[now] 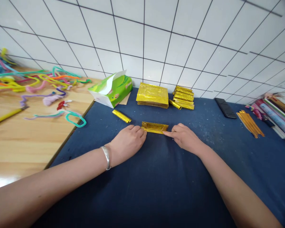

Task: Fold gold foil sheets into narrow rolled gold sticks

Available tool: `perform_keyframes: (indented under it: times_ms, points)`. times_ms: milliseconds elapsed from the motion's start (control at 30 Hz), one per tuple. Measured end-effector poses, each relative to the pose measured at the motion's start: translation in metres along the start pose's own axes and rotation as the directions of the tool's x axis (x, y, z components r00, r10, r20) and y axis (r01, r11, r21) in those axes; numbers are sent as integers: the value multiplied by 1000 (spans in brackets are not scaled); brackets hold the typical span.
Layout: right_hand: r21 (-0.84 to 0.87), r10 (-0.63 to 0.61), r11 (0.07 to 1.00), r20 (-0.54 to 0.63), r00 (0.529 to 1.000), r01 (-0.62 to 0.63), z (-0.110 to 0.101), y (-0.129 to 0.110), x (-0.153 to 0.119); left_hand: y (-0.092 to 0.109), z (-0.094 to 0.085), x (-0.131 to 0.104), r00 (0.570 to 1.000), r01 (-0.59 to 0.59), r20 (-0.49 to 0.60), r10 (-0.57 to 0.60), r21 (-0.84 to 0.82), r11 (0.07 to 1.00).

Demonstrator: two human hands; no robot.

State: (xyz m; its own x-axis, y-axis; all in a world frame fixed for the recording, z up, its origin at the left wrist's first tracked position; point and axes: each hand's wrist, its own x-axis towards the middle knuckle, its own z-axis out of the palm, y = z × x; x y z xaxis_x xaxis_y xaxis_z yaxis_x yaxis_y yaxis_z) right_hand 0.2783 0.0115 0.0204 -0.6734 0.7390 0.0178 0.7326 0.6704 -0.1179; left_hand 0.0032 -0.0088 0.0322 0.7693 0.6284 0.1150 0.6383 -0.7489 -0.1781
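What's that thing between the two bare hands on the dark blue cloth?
In the head view, a partly folded piece of shiny gold paper lies between the left hand and right hand, touching both.

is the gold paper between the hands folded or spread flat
Partly folded: the gold paper stands up along its back edge, with creased corners, between left hand and right hand.

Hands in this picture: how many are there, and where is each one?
2: the left hand at the left end of the folded gold paper, the right hand at its right end.
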Motion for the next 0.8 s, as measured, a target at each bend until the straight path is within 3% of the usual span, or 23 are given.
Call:
perform_keyframes:
  times_ms: [500,800]
  points:
    - [118,-64,991,21,998,61,-4,13,-2,5,-2,1,999,3,47,-6,65,998]
    - [57,-22,998,65,998,19,-9,2,-4,8,-1,4,999,4,48,-8,82,997]
